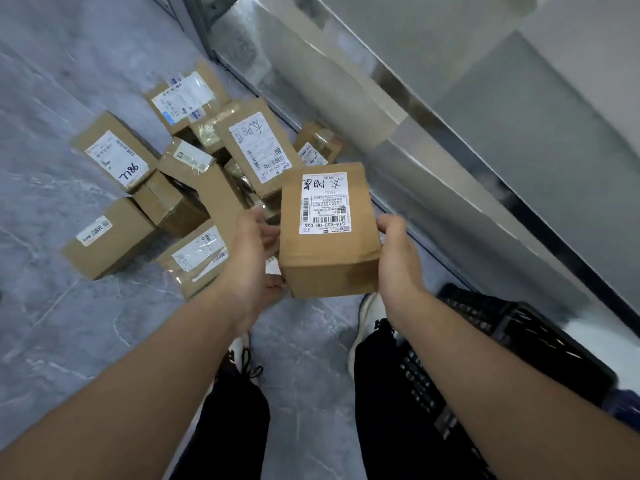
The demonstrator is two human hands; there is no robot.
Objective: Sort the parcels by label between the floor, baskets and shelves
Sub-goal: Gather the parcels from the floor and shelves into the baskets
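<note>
Head view, tilted steeply down and forward: one wide-angle look.

We're right above the forearms coming in from 5 and 7 o'clock. The left hand [254, 258] and right hand [398, 261] are close in at centre on the held parcel [325, 233]. The floor [69, 323] spreads at 9, the parcel pile [194, 174] lies farther off at 11, the metal unit [450, 133] crosses 1 to 3, and the basket [519, 341] is near at 4.

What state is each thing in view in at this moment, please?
Held parcel, sealed, label up, lifted above the floor.
Left hand, grips the held parcel's left side.
Right hand, grips its right side.
Floor parcels, sealed, lying jumbled together, most labels up.
Black basket, beside the right leg; contents unclear.
</note>
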